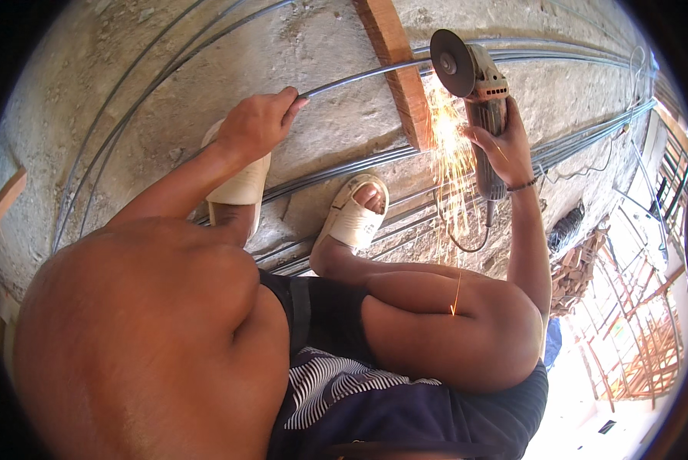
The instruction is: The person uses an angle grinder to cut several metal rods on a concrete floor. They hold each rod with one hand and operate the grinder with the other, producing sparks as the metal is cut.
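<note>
My right hand (505,149) is wrapped round the body of an angle grinder (486,123), which stands upright with its cord hanging below. Its dark cutting disc (451,64) meets a steel rod, and orange sparks (447,138) pour down from there toward my legs. My left hand (263,123) is closed on the near end of that steel rod (352,77). Between my hands, the rod lies across a reddish wooden beam (405,84). The exact contact of disc and rod is partly hidden by the disc and the glare.
Several more rods (359,162) run across the concrete floor (313,46) under and beyond my feet. My feet wear pale slippers (357,218). At the right are a dark bottle-like object (566,228), a pile of broken bricks (582,268) and a lattice of bars (635,353).
</note>
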`<state>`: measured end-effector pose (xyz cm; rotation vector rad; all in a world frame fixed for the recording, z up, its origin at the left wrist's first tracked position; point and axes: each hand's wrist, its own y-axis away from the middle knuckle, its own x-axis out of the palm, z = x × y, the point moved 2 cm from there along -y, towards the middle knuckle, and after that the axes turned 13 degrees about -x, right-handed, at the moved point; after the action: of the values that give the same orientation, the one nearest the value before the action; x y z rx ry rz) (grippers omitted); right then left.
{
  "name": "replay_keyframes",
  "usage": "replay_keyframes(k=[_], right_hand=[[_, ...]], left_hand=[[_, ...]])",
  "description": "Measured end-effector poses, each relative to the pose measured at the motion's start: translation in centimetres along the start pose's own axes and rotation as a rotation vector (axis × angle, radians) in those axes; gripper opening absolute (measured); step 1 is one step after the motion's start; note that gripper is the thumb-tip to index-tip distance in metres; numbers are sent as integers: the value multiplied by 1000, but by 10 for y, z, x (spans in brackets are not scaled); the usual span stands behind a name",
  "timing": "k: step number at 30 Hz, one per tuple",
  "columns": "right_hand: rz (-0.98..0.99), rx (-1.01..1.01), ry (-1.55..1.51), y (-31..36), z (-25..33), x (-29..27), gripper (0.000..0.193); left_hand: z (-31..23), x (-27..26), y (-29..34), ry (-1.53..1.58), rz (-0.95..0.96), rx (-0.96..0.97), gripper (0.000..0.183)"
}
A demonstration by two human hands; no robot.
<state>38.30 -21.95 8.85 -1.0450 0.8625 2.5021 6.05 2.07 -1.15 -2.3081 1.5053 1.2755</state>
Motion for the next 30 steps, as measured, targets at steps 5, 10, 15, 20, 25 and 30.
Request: replay_keyframes(k=[5, 10, 15, 20, 25, 30], right_hand=[[6, 66, -88, 5, 7, -2, 71], [7, 69, -61, 2, 7, -2, 81], [-28, -1, -201, -7, 5, 1, 83], [-3, 44, -90, -11, 6, 0, 83], [19, 44, -26, -10, 9, -2, 81], [19, 42, -79, -4, 9, -4, 81]], left_hand=[[1, 1, 0, -1, 1, 8, 31], [1, 1, 1, -10, -9, 19, 31], [1, 0, 0, 1, -10, 42, 31], [2, 1, 0, -17, 11, 23, 32], [2, 2, 0, -23, 20, 4, 33], [2, 3, 0, -31, 15, 6, 33]])
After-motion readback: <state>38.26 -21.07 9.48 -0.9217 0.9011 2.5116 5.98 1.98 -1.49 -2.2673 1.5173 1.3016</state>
